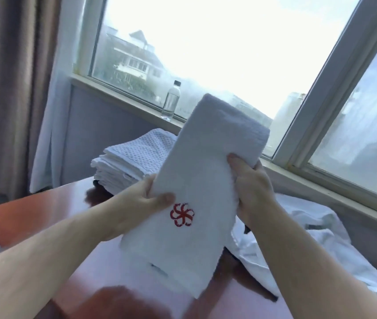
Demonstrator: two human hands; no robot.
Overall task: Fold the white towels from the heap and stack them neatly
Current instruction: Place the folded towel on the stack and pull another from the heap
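Towel (206, 169) is gripped by left hand (146, 200) and right hand (253, 183), stack (132, 155) behind partly hidden, bottle (171, 100) on sill.

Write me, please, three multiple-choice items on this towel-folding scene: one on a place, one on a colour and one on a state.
1. Where does the bottle stand?
A. on the windowsill
B. on the table
C. on the folded stack

2. What colour is the emblem on the towel in the air?
A. blue
B. red
C. green

3. How is that towel held?
A. gripped by both hands
B. pinched by one hand only
C. lying loose, untouched

Answers:
1 A: its base sits on the sill in front of the glass.
2 B: the flower-like mark is red on white.
3 A: the left hand and the right hand each grip a side.
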